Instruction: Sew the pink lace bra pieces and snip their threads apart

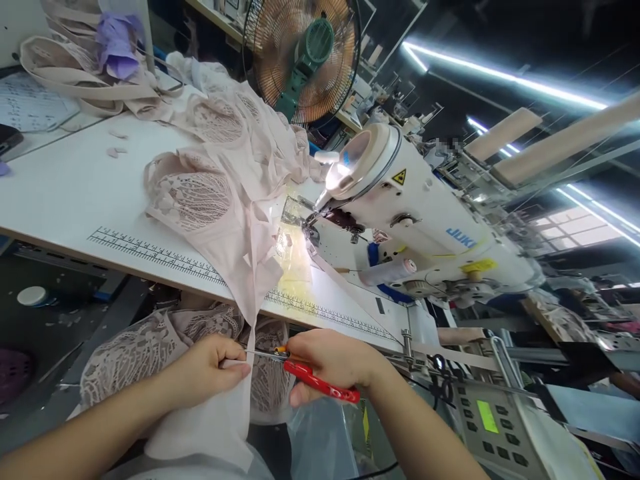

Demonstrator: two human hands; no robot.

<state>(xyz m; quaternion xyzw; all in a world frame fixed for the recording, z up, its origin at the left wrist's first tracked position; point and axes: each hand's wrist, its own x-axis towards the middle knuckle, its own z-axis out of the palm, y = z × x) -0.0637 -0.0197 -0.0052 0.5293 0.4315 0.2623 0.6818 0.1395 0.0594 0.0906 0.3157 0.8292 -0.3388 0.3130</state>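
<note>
My left hand (pixel 210 370) is closed, pinching a strip of pale pink fabric (pixel 240 280) that hangs down from the table edge. My right hand (pixel 330 363) is closed around red-handled thread snips (pixel 320 383), their blades pointing left and touching the fabric right by my left fingers. The strip runs up to a pile of pink lace garment pieces (pixel 200 193) lying on the white sewing table (pixel 65 193). More lace pieces (pixel 145 347) lie in my lap below the table edge.
A white Juki sewing machine (pixel 425 220) stands at the right with its lamp lit over the needle area. Its control panel (pixel 490 413) sits at lower right. A fan (pixel 305 60) stands behind. Beige straps and purple cloth (pixel 100 60) lie far left. A printed ruler (pixel 165 257) runs along the table's front edge.
</note>
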